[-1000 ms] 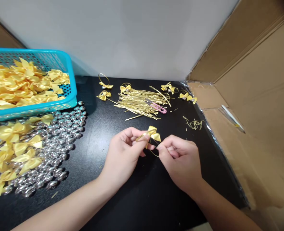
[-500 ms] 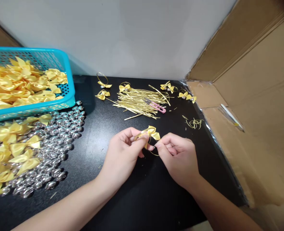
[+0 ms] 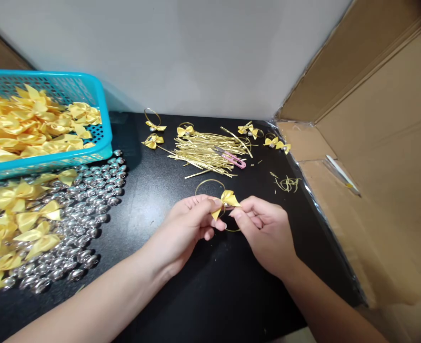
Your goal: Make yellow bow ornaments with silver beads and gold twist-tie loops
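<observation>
Between my hands, above the black tabletop, is a yellow ribbon bow [image 3: 229, 197] with a small silvery bead at its middle. A thin gold tie [image 3: 210, 181] runs from it, curving in a loop above my left fingers, with another curve hanging below the bow. My left hand [image 3: 196, 214] pinches the bow's left side between thumb and fingers. At the opposite side, my right hand [image 3: 264, 221] is closed with thumb and forefinger on the bow's right tip; whether it also grips the tie is hidden.
A turquoise basket [image 3: 105, 119] of yellow bows stands at left, with silver beads [image 3: 99, 190] and loose bows before it. Behind my hands lie gold ties [image 3: 203, 152], pink snips [image 3: 234, 158] and several beaded bows [image 3: 153, 140]. Tie scraps [image 3: 287, 184] and cardboard [image 3: 382, 190] are at right.
The bow has turned so its bead faces me, and a gold loop now stands out above my left hand. My left fingers have shifted on it; my right hand has barely moved.
</observation>
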A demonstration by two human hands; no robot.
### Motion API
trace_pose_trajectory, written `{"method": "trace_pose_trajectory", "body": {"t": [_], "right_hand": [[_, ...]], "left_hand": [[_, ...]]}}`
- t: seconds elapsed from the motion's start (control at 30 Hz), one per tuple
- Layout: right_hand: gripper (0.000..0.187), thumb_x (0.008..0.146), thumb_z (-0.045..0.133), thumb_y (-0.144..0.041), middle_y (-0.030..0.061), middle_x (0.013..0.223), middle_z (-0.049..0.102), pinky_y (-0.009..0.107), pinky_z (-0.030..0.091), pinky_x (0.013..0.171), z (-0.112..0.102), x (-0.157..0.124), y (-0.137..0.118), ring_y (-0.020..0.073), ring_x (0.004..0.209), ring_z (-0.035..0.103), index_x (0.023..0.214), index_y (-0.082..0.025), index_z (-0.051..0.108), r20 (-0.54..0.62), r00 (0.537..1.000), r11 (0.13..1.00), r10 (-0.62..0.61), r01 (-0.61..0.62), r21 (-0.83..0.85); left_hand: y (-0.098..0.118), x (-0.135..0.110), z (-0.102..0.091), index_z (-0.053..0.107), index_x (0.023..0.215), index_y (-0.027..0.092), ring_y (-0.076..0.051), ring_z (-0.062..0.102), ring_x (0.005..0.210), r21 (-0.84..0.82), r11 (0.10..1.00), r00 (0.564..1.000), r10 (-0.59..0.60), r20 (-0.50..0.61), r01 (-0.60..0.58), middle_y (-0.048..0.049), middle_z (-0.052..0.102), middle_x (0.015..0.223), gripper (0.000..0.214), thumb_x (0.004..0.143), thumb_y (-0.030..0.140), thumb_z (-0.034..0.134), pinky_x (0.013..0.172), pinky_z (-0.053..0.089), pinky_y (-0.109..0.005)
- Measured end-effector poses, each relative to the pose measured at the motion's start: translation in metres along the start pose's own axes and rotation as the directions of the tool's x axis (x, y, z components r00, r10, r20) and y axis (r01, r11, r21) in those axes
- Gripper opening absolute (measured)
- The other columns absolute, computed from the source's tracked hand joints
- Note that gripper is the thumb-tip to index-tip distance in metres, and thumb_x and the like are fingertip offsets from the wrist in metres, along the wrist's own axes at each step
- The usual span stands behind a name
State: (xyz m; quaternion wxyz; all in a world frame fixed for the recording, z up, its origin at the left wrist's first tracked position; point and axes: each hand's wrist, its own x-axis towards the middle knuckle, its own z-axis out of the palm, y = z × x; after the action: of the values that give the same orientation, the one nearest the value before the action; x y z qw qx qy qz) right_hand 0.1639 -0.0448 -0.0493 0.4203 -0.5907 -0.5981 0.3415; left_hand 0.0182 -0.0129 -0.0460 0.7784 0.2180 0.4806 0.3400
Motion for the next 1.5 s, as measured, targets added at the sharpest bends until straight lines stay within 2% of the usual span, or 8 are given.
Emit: {"method": "trace_pose_trajectory", "body": {"t": [0.2,0.33,0.47,0.57,0.7,1.5], "right_hand": [[0.023,0.08,0.052,-0.018,-0.008,0.048,0.029,0.018,0.019,0.038,-0.003,0.002,0.002,0.0035,0.042,0.025,0.057,-0.016,0.051,0.015,1.0,0.999,0.02,-0.02,0.05],[0.022,0.073,0.052,-0.008,-0.0088,0.045,0.03,0.017,0.026,0.042,-0.006,0.0,-0.001,0.0029,0.042,0.028,0.052,-0.015,0.05,-0.032,0.991,0.991,-0.131,0.131,0.02],[0.02,0.071,0.053,-0.005,-0.0088,0.045,0.03,0.016,0.029,0.044,-0.004,-0.004,-0.007,0.0027,0.042,0.032,0.054,-0.015,0.052,-0.106,0.951,0.957,-0.29,0.289,-0.025],[0.022,0.069,0.053,-0.005,-0.0085,0.045,0.028,0.016,0.027,0.041,0.0,-0.005,-0.01,0.0021,0.041,0.029,0.05,-0.014,0.05,-0.161,0.942,0.953,-0.294,0.276,-0.125],[0.022,0.069,0.052,-0.005,-0.0084,0.044,0.028,0.015,0.025,0.039,0.003,-0.003,-0.009,0.0017,0.039,0.028,0.049,-0.014,0.05,-0.188,0.942,0.951,-0.277,0.241,-0.192],[0.022,0.068,0.052,-0.005,-0.0088,0.045,0.027,0.015,0.025,0.04,0.002,0.0,-0.005,0.0019,0.04,0.027,0.049,-0.014,0.048,-0.168,0.953,0.961,-0.252,0.226,-0.156]], "left_hand": [[0.002,0.0,-0.001,0.066,0.067,0.012,-0.003,0.051,0.045,-0.067,0.997,0.998,-0.041,0.041,0.043,0.0019,0.06,0.062,0.011,0.065,0.021,0.072,0.039,0.034,-0.013],[0.002,0.0,-0.001,0.064,0.07,0.012,-0.004,0.05,0.045,-0.015,1.0,1.0,-0.01,0.008,0.01,0.0007,0.061,0.06,0.015,0.067,0.025,0.072,0.04,0.033,-0.014],[-0.001,0.0,-0.001,0.062,0.066,0.014,-0.005,0.049,0.045,0.12,0.99,0.996,0.082,-0.039,-0.077,0.0014,0.06,0.049,0.017,0.071,0.028,0.07,0.044,0.034,-0.014],[-0.004,-0.002,-0.001,0.061,0.062,0.015,-0.006,0.048,0.046,0.19,0.972,0.989,0.145,-0.03,-0.137,0.0021,0.06,0.047,0.02,0.074,0.029,0.068,0.046,0.036,-0.015],[-0.005,-0.003,-0.001,0.06,0.06,0.016,-0.006,0.047,0.046,0.192,0.971,0.989,0.144,-0.008,-0.14,0.0023,0.062,0.047,0.021,0.075,0.03,0.067,0.046,0.035,-0.016],[-0.004,-0.002,0.001,0.061,0.066,0.015,-0.006,0.053,0.044,0.098,0.995,0.998,0.02,-0.054,-0.015,0.0017,0.062,0.047,0.015,0.071,0.028,0.07,0.042,0.033,-0.014]]}}
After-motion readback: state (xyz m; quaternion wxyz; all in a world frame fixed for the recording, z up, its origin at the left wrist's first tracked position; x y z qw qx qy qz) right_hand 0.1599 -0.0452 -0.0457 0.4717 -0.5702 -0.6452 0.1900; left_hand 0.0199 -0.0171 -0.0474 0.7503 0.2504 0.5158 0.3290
